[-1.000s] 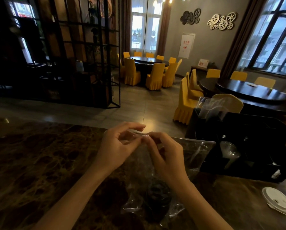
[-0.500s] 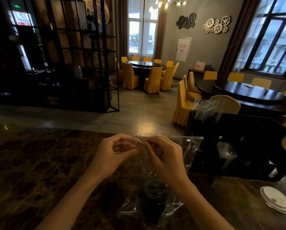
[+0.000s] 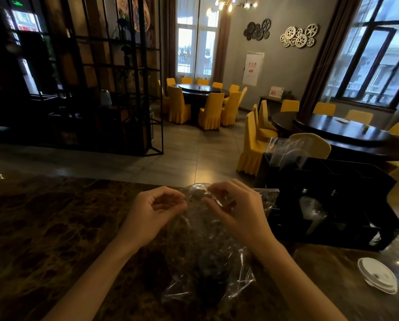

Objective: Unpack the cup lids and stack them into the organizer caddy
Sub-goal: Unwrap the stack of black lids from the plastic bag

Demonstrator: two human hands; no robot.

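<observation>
Both hands point(image 3: 158, 213) point(image 3: 236, 210) at the clear bag's point(image 3: 205, 246) top edge, fingers pinching plastic; bare counter point(image 3: 43, 228) left, black caddy point(image 3: 346, 205) close right, white lids point(image 3: 377, 278) near the counter edge

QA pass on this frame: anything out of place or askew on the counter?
Mostly in order. White lids lie loose on the counter right of the black caddy, not stacked in it. Both hands, left hand and right hand, work the clear bag of dark lids.

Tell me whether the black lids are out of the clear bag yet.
Still in. The dark lids sit inside the clear bag, whose top both hands pinch.
</observation>
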